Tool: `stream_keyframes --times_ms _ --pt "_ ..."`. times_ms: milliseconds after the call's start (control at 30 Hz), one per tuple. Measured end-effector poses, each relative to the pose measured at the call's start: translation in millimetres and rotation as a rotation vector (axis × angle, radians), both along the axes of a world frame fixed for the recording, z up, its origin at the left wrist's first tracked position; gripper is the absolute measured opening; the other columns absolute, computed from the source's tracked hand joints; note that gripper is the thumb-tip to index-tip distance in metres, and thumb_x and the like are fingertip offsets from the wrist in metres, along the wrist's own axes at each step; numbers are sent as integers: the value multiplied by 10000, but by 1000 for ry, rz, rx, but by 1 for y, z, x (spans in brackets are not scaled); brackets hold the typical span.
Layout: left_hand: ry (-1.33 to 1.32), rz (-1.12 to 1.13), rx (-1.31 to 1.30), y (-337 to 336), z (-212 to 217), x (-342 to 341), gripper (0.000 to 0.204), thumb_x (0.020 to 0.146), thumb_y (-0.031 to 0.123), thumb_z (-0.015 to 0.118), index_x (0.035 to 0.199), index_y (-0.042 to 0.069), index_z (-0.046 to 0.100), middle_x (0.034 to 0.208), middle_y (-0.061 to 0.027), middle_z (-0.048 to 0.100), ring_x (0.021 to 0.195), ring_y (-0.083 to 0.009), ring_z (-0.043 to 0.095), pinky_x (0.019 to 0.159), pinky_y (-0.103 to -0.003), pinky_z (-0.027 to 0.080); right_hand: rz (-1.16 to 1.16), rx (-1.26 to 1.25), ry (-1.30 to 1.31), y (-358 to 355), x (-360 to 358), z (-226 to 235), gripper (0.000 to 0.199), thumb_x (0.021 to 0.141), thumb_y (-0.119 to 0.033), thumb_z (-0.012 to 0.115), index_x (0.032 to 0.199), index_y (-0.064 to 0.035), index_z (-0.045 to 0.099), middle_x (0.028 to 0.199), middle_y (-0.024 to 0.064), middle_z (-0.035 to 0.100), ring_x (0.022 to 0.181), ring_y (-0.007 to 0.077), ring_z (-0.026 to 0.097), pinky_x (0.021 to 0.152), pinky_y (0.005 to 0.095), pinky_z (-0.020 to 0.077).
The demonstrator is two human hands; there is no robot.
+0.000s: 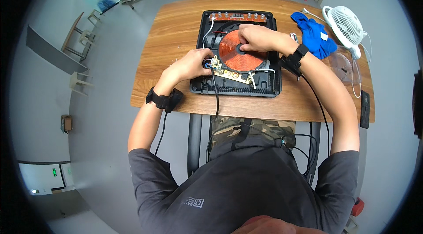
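An opened black induction cooker (269, 85) lies on the wooden table (176, 27), its insides showing. A round copper coil (233, 57) sits in its middle, with a circuit board (229, 74) at the near side and a strip of knobs (238, 16) along the far edge. My right hand (257, 38) rests on the coil, fingers curled at its centre hole. My left hand (194, 63) touches the cooker's left side by a small blue part (206, 63), fingers bent; whether it grips anything is hidden. Both wrists wear black bands with cables.
A blue cloth (315, 33) lies right of the cooker, with a small white fan (346, 24) and a clear plastic lid (343, 64) beyond it. A black phone-like slab (365, 109) sits at the table's right edge. Chairs and stools stand on the grey floor around.
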State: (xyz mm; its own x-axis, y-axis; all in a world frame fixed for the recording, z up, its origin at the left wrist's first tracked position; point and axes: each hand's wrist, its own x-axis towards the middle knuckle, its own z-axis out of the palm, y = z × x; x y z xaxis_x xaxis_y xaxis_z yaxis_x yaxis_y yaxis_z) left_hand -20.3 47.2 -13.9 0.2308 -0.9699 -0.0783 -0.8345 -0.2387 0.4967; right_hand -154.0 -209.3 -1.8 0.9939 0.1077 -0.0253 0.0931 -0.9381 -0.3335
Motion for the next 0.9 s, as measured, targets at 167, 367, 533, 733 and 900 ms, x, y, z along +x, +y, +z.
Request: stream_keyframes --times_ms 167,367,533,733,900 --pt "15 12 14 -1 -2 -1 497 768 120 835 1195 -32 631 1062 -215 720 1010 -333 704 892 -400 558 34 -10 -40 1 0 -5 278 828 -186 773 848 3 570 1002 152 584 934 369 621 795 449 509" --pt "40 23 23 -3 1 -3 460 764 97 823 1170 -27 647 1043 -226 718 1006 -355 700 896 -402 557 41 -105 -46 5 1 -5 271 822 -198 782 842 8 606 1016 158 599 960 377 635 804 460 518" --pt "-3 9 -3 2 3 4 417 787 40 791 1175 -27 652 975 -174 730 810 -247 701 765 -370 572 68 -33 51 6 3 4 273 843 -202 777 849 -4 589 997 146 595 964 355 625 815 434 514" --pt "6 9 -26 3 1 10 405 790 -6 759 1180 -26 653 950 -160 726 768 -223 689 730 -362 568 118 96 95 -1 5 8 210 870 -142 754 945 -16 604 1039 134 595 986 320 625 850 411 512" --pt "-9 25 -12 2 3 8 396 785 -6 763 1166 -29 660 960 -175 723 829 -260 692 774 -374 565 133 85 163 -4 4 10 186 882 -110 742 991 -10 630 1068 134 606 989 310 632 852 403 519"
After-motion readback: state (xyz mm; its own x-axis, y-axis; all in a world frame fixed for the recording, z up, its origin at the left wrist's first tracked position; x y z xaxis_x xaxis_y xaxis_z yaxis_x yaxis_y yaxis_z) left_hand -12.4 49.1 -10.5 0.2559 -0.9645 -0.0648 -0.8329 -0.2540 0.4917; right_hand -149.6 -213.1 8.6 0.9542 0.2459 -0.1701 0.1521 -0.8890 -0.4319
